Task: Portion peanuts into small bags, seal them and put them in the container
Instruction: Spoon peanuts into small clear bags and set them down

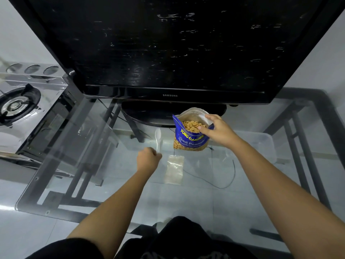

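Two hands work above a glass table (pixel 196 199). Nearest me, a small clear bag (pixel 174 169) lies flat and empty on the glass. Just beside it, my left hand (pixel 147 159) is closed around the handle of a white plastic spoon (pixel 158 136), bowl pointing away. Farther out, my right hand (pixel 214 129) pinches the rim of the open peanut bag (pixel 190 135), holding its mouth wide; peanuts fill it near the brim. Risk, as I judge it: the tall bag tips if the pinch slackens, scattering nuts. A clear container (pixel 265 144) sits well right, hard to see, so a sealed bag could miss it.
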`<action>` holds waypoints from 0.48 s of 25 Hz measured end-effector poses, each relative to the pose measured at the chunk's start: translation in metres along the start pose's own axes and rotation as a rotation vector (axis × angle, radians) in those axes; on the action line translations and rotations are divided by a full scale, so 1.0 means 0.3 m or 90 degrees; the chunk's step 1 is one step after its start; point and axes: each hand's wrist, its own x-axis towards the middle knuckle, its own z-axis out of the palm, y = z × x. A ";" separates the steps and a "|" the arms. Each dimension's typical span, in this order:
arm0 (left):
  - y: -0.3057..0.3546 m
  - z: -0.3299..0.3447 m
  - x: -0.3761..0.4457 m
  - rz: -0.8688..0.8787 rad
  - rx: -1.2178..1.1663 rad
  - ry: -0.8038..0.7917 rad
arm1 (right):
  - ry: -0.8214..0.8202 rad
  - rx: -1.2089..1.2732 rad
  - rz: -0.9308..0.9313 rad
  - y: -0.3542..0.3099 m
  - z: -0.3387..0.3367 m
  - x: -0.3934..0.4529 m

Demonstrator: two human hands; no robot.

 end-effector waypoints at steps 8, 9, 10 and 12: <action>0.249 -0.289 0.042 0.193 -0.605 0.073 | -0.003 -0.015 -0.004 -0.003 -0.004 -0.001; 0.269 -0.299 0.041 0.214 -0.623 0.060 | -0.001 -0.016 -0.004 -0.003 -0.005 0.000; 0.289 -0.302 0.041 0.239 -0.610 0.061 | -0.001 -0.017 -0.005 -0.002 -0.005 0.002; 0.320 -0.290 0.055 0.317 -0.467 0.104 | -0.003 -0.018 -0.009 0.000 -0.004 0.004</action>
